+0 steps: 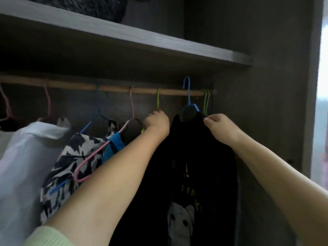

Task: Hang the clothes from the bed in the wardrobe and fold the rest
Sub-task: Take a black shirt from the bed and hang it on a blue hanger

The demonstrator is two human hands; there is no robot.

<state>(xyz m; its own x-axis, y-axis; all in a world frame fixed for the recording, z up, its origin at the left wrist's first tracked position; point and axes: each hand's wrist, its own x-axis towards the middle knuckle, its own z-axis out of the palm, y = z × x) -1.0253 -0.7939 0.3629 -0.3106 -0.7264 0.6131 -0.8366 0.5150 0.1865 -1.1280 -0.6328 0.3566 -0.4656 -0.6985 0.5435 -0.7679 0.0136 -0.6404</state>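
Black printed T-shirt [195, 166] on blue wire hanger [188, 96], hook just above wooden rail [106, 88].
My right hand [219, 129] pinches its right shoulder; my left hand [157, 123] grips the yellow-green hanger [158, 99] just left.

Dim grey wardrobe wall [276, 86]; daylight at the right edge [324, 86].
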